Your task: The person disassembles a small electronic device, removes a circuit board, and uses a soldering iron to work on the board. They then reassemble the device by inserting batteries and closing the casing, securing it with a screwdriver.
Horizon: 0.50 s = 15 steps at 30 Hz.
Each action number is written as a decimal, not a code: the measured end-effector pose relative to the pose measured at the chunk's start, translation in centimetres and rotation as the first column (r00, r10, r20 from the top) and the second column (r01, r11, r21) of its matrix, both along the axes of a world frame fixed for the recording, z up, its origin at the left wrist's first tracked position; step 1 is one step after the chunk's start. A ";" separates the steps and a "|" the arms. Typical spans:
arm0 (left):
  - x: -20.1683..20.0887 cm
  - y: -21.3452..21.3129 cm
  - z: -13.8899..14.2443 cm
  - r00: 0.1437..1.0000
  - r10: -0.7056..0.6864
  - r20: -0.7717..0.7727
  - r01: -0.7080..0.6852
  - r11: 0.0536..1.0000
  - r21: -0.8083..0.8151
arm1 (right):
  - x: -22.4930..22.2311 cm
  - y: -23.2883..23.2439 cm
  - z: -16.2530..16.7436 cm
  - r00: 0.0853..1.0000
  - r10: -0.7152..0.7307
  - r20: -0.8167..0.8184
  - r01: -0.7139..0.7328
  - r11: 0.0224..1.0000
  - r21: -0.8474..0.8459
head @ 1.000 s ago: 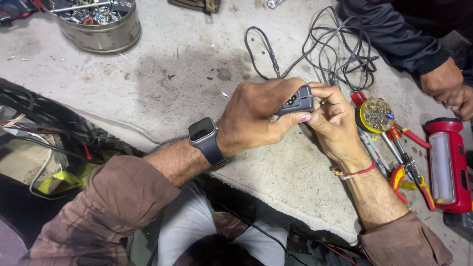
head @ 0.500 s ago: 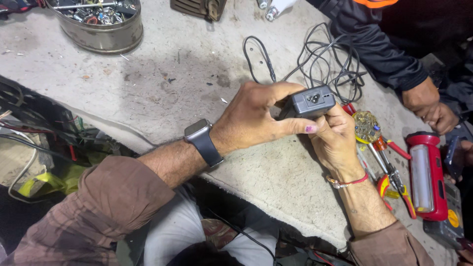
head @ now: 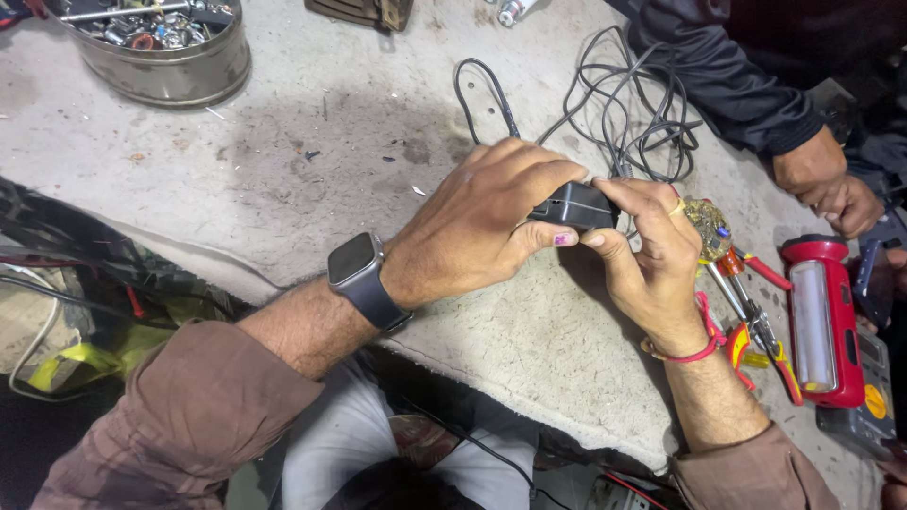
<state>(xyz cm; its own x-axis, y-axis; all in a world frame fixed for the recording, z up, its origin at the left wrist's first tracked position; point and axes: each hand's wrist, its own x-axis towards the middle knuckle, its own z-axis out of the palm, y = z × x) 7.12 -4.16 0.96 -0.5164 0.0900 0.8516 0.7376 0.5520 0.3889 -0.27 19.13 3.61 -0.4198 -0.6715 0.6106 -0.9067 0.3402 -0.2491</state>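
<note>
A small black box-shaped adapter is held over the grey worktop between both my hands. My left hand, with a dark smartwatch on the wrist, wraps over its left end, fingers on top and thumb below. Gripping its right end from the side is my right hand, which wears a red thread on the wrist. A dark cable runs away from the adapter in loose coils.
A round metal tin of small parts stands at the back left. Red-handled pliers, a small circuit board and a red torch lie to the right. Another person's hands work at the far right.
Both hands turned the adapter, so its socket face no longer shows. The view shifted, and the hands sit slightly lower and closer in it.
</note>
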 end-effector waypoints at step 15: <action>0.1 0.7 -0.8 0.938 0.016 0.347 0.063 0.974 -0.217 | 0.6 -0.1 -0.8 0.994 0.059 -0.092 -0.041 0.982 0.184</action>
